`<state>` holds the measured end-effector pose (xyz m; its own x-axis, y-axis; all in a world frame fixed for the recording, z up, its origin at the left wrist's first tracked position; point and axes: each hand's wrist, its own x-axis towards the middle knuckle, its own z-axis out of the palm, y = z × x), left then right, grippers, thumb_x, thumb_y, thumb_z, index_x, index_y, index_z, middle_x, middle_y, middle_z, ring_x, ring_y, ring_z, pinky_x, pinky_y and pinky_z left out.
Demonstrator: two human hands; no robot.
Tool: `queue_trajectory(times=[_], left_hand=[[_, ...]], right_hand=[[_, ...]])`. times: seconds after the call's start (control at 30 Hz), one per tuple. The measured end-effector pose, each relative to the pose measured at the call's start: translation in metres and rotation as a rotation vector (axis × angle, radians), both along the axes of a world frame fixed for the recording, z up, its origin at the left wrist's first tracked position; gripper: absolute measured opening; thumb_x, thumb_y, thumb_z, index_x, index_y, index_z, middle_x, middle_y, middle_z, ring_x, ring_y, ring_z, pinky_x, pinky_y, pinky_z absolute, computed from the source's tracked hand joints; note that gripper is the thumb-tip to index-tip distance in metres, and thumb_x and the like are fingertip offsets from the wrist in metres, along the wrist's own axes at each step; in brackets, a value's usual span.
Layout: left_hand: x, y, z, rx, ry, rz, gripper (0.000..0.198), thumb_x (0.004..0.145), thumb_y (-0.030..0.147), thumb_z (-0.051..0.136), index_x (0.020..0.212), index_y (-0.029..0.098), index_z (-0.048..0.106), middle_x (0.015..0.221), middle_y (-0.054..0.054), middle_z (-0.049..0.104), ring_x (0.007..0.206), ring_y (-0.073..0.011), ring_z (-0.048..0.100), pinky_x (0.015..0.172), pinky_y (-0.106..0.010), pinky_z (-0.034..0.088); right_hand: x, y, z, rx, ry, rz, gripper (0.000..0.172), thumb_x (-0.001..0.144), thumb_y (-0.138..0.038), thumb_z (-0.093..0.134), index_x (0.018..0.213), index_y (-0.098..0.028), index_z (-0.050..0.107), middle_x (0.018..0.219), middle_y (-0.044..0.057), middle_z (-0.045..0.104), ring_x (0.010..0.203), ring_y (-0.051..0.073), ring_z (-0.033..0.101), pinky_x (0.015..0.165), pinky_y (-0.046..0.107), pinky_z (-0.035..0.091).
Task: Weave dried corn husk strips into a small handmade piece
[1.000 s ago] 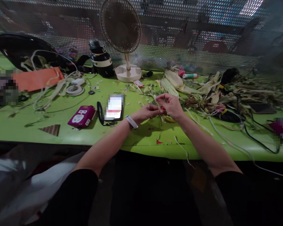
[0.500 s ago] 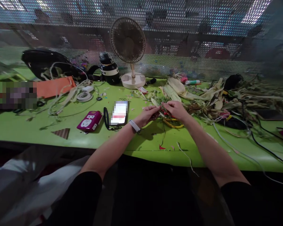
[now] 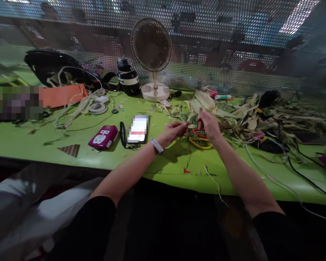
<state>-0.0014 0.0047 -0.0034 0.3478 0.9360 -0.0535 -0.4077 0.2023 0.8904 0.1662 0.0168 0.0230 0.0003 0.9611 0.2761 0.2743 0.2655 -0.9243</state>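
Observation:
My left hand (image 3: 176, 132), a pale watch band (image 3: 156, 145) at its wrist, has thumb and fingers pinched together at the middle of the green table. From its fingertips a short pale strip, probably corn husk (image 3: 192, 126), sticks out to the right. My right hand (image 3: 210, 126) is beside it, fingers curled in and slightly raised; what they hold, if anything, is hidden. Below the hands lies a yellow loop (image 3: 201, 144), with red-orange pieces just above it. Behind them are a large pale corn husk (image 3: 205, 101) and loose green scraps.
Dried leaves and stalks (image 3: 244, 116) are heaped at the right, among cords. A phone (image 3: 138, 129), a purple box-like case (image 3: 103, 137) and a coiled white cable (image 3: 97, 108) lie left. Behind stand a fan (image 3: 152, 45) and a black bottle (image 3: 128, 78), before a perforated screen.
My hands have moved apart. The right one has shifted right and turned upright, and the pale strip now shows at my left fingertips.

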Motion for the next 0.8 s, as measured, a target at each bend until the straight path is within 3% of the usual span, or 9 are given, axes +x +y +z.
queue_trajectory(times=[0.07,0.13,0.27,0.4,0.57,0.67,0.8], left_hand=[[0.001,0.003,0.0,-0.033,-0.136,0.071,0.018,0.074,0.027,0.078,0.084,0.014,0.071,0.074,-0.003,0.071,0.069,-0.0103,0.067,0.071,-0.024,0.051],[0.001,0.006,-0.001,-0.03,-0.214,0.101,0.017,0.074,0.023,0.077,0.088,0.015,0.071,0.083,-0.004,0.074,0.081,-0.0136,0.07,0.079,-0.026,0.052],[0.001,0.005,-0.001,0.006,-0.248,0.191,0.02,0.071,0.019,0.079,0.089,0.015,0.072,0.089,-0.005,0.075,0.09,-0.0138,0.07,0.088,-0.027,0.051],[0.001,0.0,0.005,0.002,-0.221,0.183,0.026,0.069,0.021,0.081,0.092,0.014,0.071,0.084,-0.006,0.075,0.082,-0.0153,0.071,0.075,-0.027,0.054],[-0.001,-0.003,0.015,-0.048,-0.208,0.204,0.02,0.068,0.016,0.081,0.086,0.013,0.071,0.079,-0.004,0.074,0.069,-0.0111,0.068,0.068,-0.024,0.053],[-0.001,-0.001,0.017,-0.043,-0.254,0.21,0.015,0.067,0.011,0.08,0.079,0.012,0.071,0.075,-0.004,0.074,0.071,-0.0111,0.069,0.067,-0.022,0.052],[0.0,0.003,0.013,0.005,-0.301,0.251,0.011,0.066,0.007,0.079,0.068,0.012,0.069,0.074,-0.001,0.072,0.072,-0.0094,0.069,0.074,-0.022,0.052]], right_hand=[[0.002,-0.004,0.006,0.015,0.055,-0.043,0.045,0.087,-0.057,0.048,0.058,-0.022,0.045,0.046,-0.005,0.041,0.042,0.011,0.04,0.048,0.027,0.033],[0.0,-0.009,0.007,0.026,-0.05,-0.01,0.038,0.085,-0.046,0.053,0.057,-0.022,0.046,0.047,-0.004,0.043,0.044,0.011,0.041,0.05,0.027,0.034],[-0.014,-0.014,-0.004,-0.013,-0.268,0.194,0.015,0.074,-0.033,0.061,0.07,-0.018,0.062,0.072,0.002,0.065,0.07,0.016,0.056,0.07,0.03,0.043],[-0.027,-0.015,-0.019,-0.205,0.021,0.449,0.02,0.075,-0.037,0.06,0.074,-0.018,0.065,0.077,0.003,0.069,0.078,0.018,0.061,0.08,0.033,0.047],[-0.034,-0.02,-0.019,-0.354,0.389,0.528,0.036,0.074,-0.056,0.067,0.071,-0.02,0.061,0.069,0.001,0.064,0.07,0.017,0.062,0.076,0.034,0.053],[-0.034,-0.023,-0.015,-0.37,0.37,0.527,0.044,0.067,-0.062,0.075,0.07,-0.02,0.059,0.065,-0.001,0.06,0.062,0.013,0.058,0.07,0.031,0.053],[-0.031,-0.024,-0.012,-0.306,0.155,0.588,0.049,0.069,-0.067,0.071,0.07,-0.02,0.057,0.063,-0.002,0.06,0.06,0.012,0.057,0.068,0.029,0.05]])
